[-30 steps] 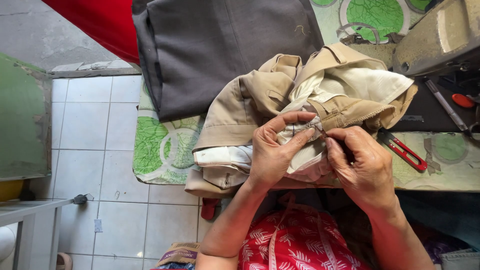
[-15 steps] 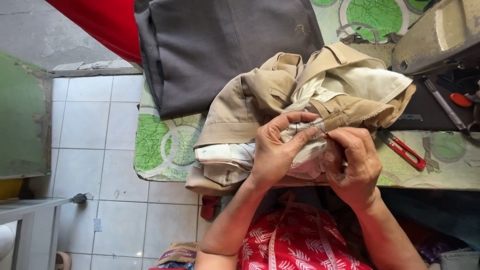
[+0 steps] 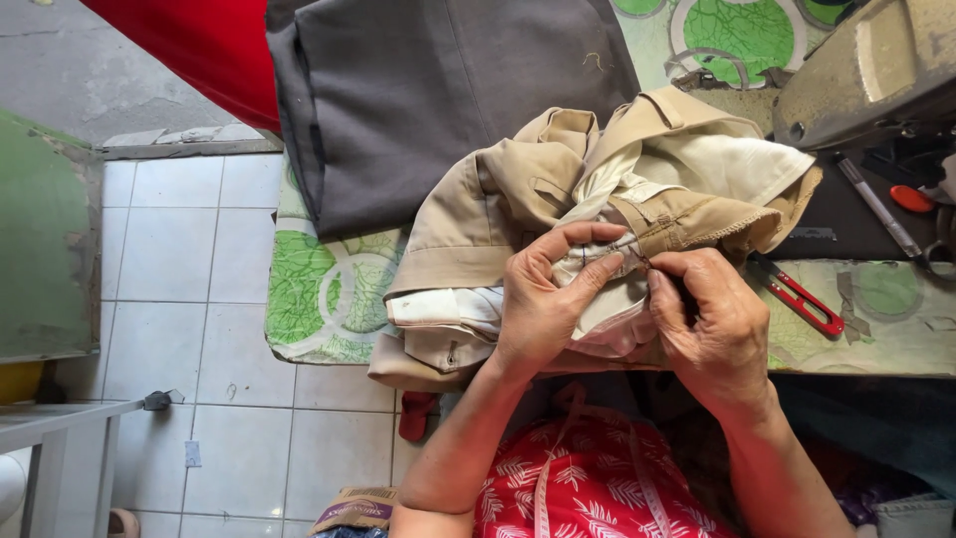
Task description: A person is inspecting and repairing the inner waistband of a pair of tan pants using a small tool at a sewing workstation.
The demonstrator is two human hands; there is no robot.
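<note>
Biggest worry for me is the khaki trousers (image 3: 518,199): they're bunched at the front edge of the bench (image 3: 319,299) with a good chunk drooping over it, so the weight could drag the seam out of the grip. The left hand (image 3: 543,299) has its fingers curled, pinching a fold of pale lining; the right hand (image 3: 712,324) has fingers pressed together right on the seam. Whatever the right one holds there is too small to make out, so a pricked finger seems possible. The red snips (image 3: 797,296) sit near the right wrist, easy to knock. The sewing machine (image 3: 866,70) is cut off at the corner.
</note>
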